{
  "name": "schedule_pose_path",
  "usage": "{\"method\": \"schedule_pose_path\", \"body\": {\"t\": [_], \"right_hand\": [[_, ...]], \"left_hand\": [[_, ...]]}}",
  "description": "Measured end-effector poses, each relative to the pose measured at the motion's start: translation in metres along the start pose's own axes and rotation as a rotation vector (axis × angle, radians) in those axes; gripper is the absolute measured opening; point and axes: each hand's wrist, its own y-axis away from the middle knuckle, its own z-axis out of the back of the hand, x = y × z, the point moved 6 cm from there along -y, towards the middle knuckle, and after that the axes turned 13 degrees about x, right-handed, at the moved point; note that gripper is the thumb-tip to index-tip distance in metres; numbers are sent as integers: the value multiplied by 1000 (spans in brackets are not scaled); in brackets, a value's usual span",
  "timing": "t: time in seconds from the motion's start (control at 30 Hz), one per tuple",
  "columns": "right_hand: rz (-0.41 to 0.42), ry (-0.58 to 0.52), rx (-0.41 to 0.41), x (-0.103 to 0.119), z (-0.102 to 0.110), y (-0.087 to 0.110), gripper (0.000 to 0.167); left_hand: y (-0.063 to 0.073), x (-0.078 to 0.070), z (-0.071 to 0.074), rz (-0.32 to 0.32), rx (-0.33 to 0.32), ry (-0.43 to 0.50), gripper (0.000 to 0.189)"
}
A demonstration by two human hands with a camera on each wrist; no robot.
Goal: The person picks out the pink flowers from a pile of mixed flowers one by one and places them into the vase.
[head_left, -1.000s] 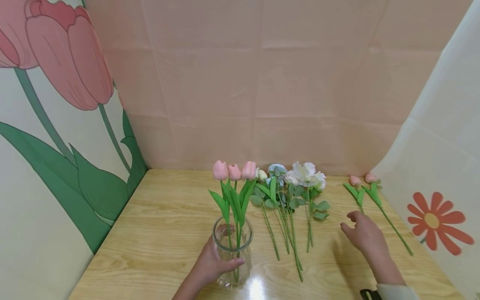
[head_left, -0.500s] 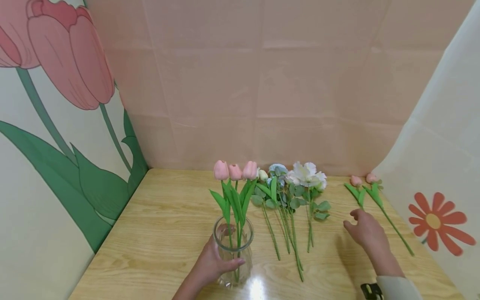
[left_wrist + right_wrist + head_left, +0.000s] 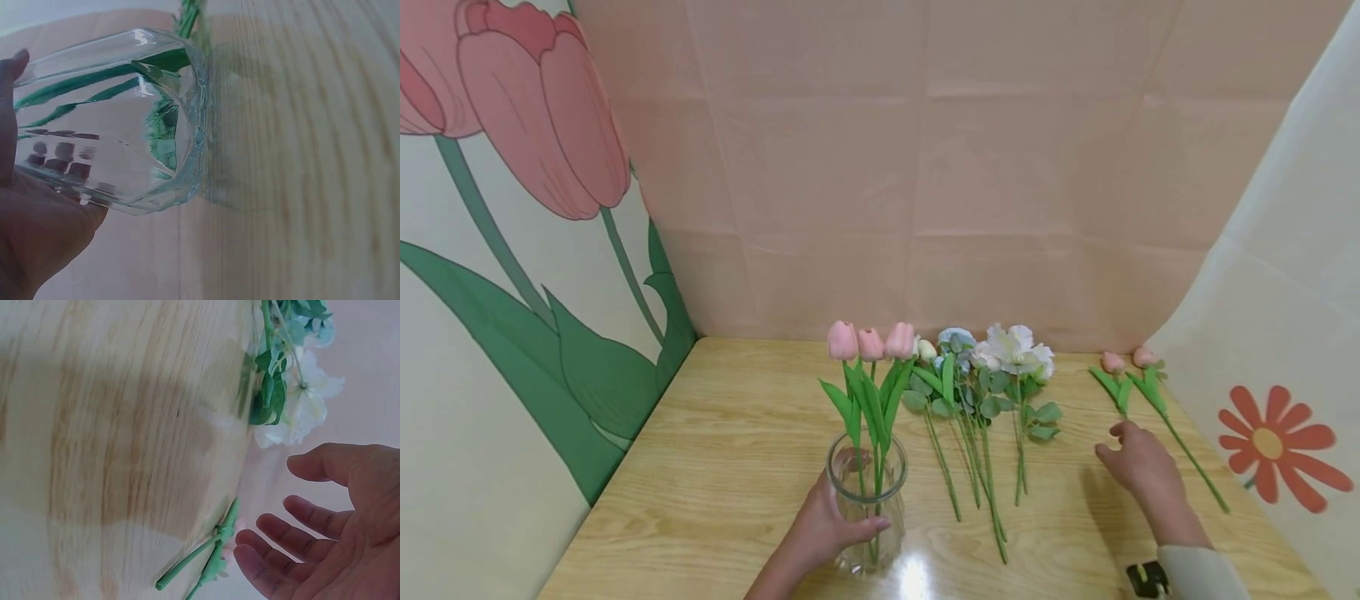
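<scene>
My left hand [image 3: 822,518] grips a clear glass vase [image 3: 891,527] standing on the table, its thumb across the near side. Three pink tulips [image 3: 871,343] with green leaves rise out of the vase, and their stems show through the glass in the left wrist view. At the right, two more pink tulips [image 3: 1125,393] lie on the table. My right hand [image 3: 1144,471] hovers by the stem of the left one, partly covering it. In the right wrist view, its fingers [image 3: 294,540] are spread and loosely bent, holding nothing, with a green stem [image 3: 187,559] beyond them.
Between vase and right hand lies a bunch of artificial flowers: a white bloom [image 3: 1011,348], a blue one [image 3: 955,340] and several green stems [image 3: 988,492]. A pink cloth [image 3: 917,208] hangs behind the wooden table [image 3: 715,433]. Printed flower sheets stand at both sides.
My right hand has drifted slightly right, alongside the left loose tulip's stem. My left hand and the vase have stayed in place.
</scene>
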Motion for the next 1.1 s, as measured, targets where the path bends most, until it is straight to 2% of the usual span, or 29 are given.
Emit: {"method": "schedule_pose_path", "body": {"t": [0.5, 1.1], "right_hand": [[-52, 10, 38, -18, 1, -7, 72], [-101, -15, 50, -36, 5, -19, 69]], "left_hand": [[0, 0, -1, -9, 0, 0, 84], [0, 1, 0, -8, 4, 12, 83]]}}
